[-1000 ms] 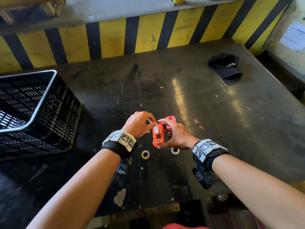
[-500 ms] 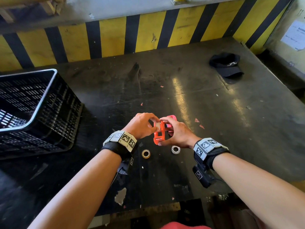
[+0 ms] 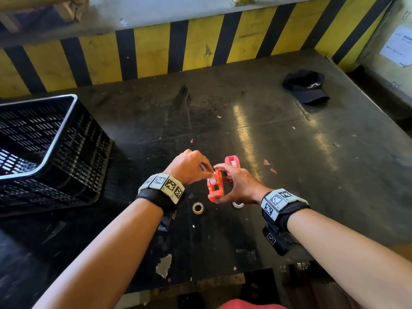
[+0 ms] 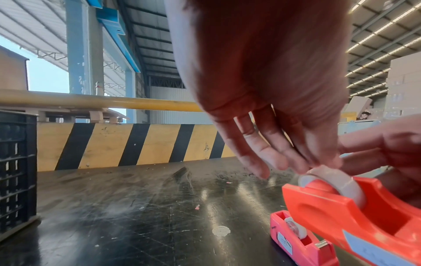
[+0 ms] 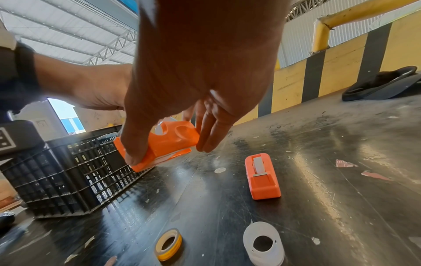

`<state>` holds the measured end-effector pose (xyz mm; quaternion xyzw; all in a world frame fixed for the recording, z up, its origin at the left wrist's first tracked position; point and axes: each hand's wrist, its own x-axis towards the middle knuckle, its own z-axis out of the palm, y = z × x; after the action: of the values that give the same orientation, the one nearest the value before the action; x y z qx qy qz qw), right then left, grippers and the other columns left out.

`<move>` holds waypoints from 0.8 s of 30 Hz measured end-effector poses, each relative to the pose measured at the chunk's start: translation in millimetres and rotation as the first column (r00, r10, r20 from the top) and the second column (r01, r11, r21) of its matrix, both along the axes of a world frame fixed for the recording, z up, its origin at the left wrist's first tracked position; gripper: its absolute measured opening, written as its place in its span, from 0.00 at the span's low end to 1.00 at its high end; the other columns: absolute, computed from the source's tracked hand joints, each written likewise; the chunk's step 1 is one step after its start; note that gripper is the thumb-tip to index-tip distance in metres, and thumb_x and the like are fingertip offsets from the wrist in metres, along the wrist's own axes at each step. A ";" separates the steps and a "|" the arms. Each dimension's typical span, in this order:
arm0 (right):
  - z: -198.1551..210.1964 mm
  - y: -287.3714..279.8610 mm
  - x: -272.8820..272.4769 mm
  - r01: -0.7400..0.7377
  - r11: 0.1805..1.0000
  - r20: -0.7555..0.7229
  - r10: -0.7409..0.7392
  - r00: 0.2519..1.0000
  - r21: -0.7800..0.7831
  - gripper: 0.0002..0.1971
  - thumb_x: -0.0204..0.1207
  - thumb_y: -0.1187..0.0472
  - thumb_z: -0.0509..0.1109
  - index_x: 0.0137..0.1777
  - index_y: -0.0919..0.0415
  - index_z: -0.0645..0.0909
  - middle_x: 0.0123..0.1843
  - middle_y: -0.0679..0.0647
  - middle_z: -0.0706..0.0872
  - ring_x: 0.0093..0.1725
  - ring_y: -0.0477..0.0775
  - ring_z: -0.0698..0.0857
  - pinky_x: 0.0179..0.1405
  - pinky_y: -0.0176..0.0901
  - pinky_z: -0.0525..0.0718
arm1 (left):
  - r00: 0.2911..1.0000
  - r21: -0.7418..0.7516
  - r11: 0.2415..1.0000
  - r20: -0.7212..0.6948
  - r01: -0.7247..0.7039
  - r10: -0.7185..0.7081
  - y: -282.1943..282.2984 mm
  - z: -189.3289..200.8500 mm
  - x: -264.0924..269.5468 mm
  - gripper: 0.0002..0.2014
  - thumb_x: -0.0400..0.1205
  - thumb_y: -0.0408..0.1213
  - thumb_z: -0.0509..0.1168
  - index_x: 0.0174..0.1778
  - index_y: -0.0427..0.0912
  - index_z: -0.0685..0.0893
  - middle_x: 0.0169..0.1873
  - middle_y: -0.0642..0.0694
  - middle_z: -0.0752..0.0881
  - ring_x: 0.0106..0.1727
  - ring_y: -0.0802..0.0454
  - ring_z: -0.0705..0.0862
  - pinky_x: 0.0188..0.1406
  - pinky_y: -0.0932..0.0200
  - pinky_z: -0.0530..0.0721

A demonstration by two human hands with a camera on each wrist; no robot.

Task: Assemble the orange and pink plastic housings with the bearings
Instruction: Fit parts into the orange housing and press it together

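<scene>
My right hand [image 3: 238, 186] grips the orange housing [image 3: 215, 188] by its ends and holds it tilted just above the table. The fingertips of my left hand [image 3: 210, 173] hold a white roll-shaped bearing [image 4: 337, 181] that sits partly in the top slot of the orange housing [image 4: 341, 216]; the thumb is hidden. The pink housing [image 3: 233, 162] lies on the table just beyond my hands, with a white roll [image 4: 296, 230] inside it. Two loose bearings lie below my hands: a yellowish ring [image 5: 169, 244] and a white ring [image 5: 263, 243].
A black slatted crate [image 3: 44, 152] stands at the left of the dark table [image 3: 289, 152]. A black cap [image 3: 306, 86] lies at the far right. A yellow and black striped barrier [image 3: 156, 50] runs along the far edge. Small scraps dot the tabletop.
The orange housing has tipped a little lower and the white bearing sits deeper in its slot under my left fingertips. Both hands stay in the same spot.
</scene>
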<state>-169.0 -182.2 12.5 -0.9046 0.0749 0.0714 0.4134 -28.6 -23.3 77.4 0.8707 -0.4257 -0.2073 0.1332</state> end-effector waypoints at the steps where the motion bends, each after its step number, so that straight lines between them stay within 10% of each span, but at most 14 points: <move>1: -0.4 -0.1 -0.2 0.002 1.000 0.000 -0.002 1.000 -0.002 0.54 0.57 0.47 0.93 0.81 0.43 0.67 0.75 0.51 0.81 0.75 0.55 0.81 0.73 0.60 0.83 | 1.000 0.009 1.000 0.002 0.000 0.000 -0.1 -0.3 -1.2 0.09 0.79 0.51 0.78 0.49 0.52 0.95 0.43 0.56 0.93 0.45 0.59 0.91 0.52 0.55 0.92; 24: 12.4 -2.7 -4.8 -0.014 1.000 0.013 0.015 1.000 -0.017 0.51 0.58 0.50 0.93 0.80 0.49 0.70 0.72 0.53 0.84 0.71 0.53 0.83 0.71 0.51 0.83 | 0.990 0.022 1.000 0.139 -0.011 0.008 -5.8 -0.9 -10.1 0.13 0.78 0.58 0.75 0.54 0.58 0.94 0.44 0.58 0.90 0.43 0.58 0.88 0.33 0.68 0.77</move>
<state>-173.8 -184.9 24.9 -0.9091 0.0662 0.0677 0.4057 -38.7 -29.1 76.5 0.8865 -0.4274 -0.1502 0.0941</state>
